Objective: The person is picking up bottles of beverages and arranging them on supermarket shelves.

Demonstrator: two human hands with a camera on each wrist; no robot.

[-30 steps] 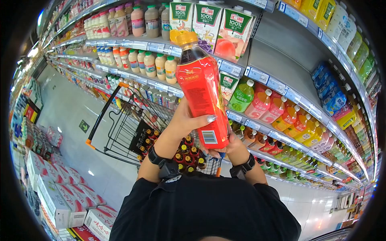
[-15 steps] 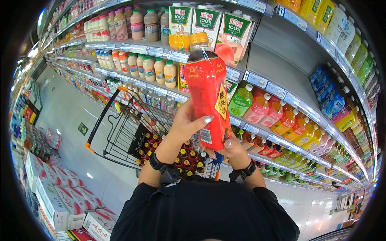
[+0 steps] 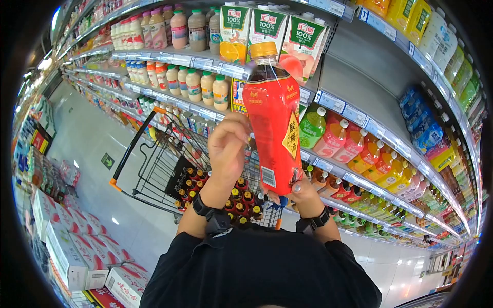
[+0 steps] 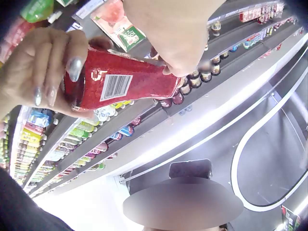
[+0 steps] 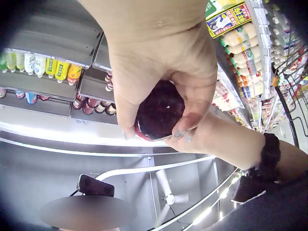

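Observation:
A large plastic bottle of sour plum drink, with a red label, dark liquid and a yellow cap, stands slightly tilted in front of the shelves. My right hand grips it around the base, and the dark bottom shows between the fingers in the right wrist view. Beside the bottle's left side is my left hand, its fingers curled in toward the thumb and fingertips close to the label. In the left wrist view the barcode side faces the camera, with the left hand over the cap end.
Behind my left forearm stands a shopping cart loaded with several dark bottles. Shelves hold juice cartons, milky drinks and coloured juice bottles. White cartons are stacked across the aisle.
My left thumb has come off the bottle's front and the left fingers have curled beside it. The bottle has turned, bringing its yellow diamond into view, and shifted right. The right hand keeps its base.

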